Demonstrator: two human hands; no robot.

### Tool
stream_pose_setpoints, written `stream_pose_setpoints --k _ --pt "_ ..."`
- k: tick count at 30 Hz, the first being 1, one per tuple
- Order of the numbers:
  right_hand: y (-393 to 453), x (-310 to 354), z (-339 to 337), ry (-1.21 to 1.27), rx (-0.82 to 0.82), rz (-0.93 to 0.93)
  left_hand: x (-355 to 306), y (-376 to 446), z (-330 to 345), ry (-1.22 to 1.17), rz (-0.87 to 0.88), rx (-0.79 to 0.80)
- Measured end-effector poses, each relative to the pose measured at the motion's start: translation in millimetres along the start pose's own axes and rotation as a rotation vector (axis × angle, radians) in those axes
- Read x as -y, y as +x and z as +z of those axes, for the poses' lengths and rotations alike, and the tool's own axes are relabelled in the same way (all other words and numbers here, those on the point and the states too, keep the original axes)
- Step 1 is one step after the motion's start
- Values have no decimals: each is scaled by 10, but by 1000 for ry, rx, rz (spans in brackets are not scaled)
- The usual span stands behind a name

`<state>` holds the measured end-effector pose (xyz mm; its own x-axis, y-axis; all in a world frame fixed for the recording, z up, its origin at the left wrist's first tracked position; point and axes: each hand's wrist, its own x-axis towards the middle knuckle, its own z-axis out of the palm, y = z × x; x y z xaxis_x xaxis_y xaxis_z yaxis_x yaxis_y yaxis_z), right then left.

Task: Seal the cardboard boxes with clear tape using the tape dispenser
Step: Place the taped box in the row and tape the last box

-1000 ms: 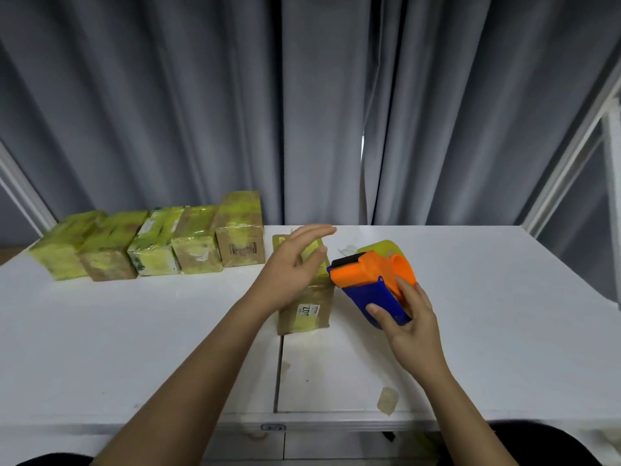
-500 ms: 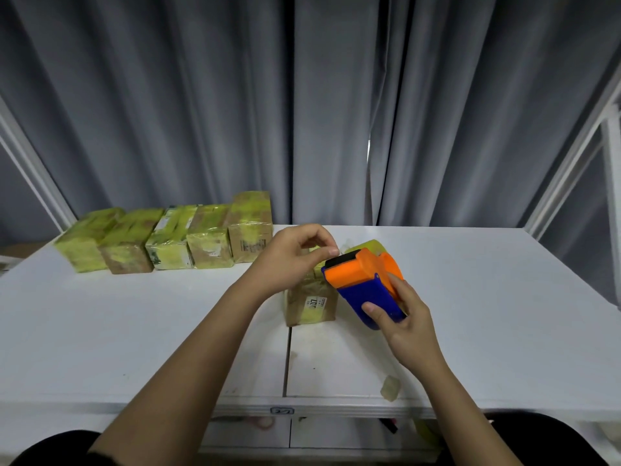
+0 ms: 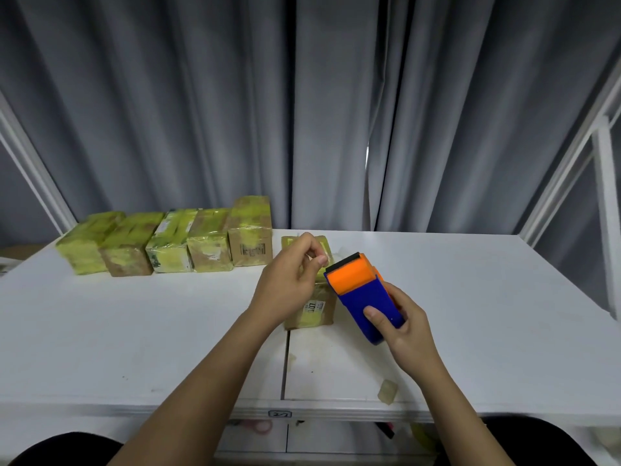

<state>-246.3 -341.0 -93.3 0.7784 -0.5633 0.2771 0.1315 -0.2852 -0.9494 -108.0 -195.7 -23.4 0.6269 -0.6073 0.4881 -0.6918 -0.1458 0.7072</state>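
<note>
A small cardboard box (image 3: 314, 312), wrapped in yellowish clear tape with a white label on its near face, stands at the table's middle. My left hand (image 3: 291, 283) hovers over its top, thumb and forefinger pinched on the clear tape end right at the dispenser's mouth. My right hand (image 3: 401, 326) grips the blue body of the orange-and-blue tape dispenser (image 3: 364, 292), held tilted just right of the box with its black blade edge facing the box. The left hand hides much of the box's top.
Several taped boxes (image 3: 168, 242) stand in a row at the table's back left. A crumpled tape scrap (image 3: 387, 391) lies near the white table's front edge (image 3: 336, 410). Grey curtains hang behind; a white frame (image 3: 605, 210) rises at the right.
My left hand went from lying flat and open on the box to pinching the tape end at the dispenser. The dispenser has lifted slightly toward the box top.
</note>
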Motion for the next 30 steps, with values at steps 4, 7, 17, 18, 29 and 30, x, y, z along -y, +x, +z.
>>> stream_pose_setpoints --k 4,7,17,18,29,30 --pt "15 71 23 3 18 -10 -21 -62 7 46 44 -95" --pt "33 144 36 -2 22 -27 12 -34 -82 276 147 -142" --pt "78 275 96 -38 55 -65 -60 40 -284 88 -19 -280" --pt "71 272 95 -38 55 -61 -72 55 -325 91 4 -235" --pt "17 279 97 -120 59 -51 -232 142 -255 192 98 46" --pt "14 280 95 -130 60 -49 -236 146 -245 201 114 50"
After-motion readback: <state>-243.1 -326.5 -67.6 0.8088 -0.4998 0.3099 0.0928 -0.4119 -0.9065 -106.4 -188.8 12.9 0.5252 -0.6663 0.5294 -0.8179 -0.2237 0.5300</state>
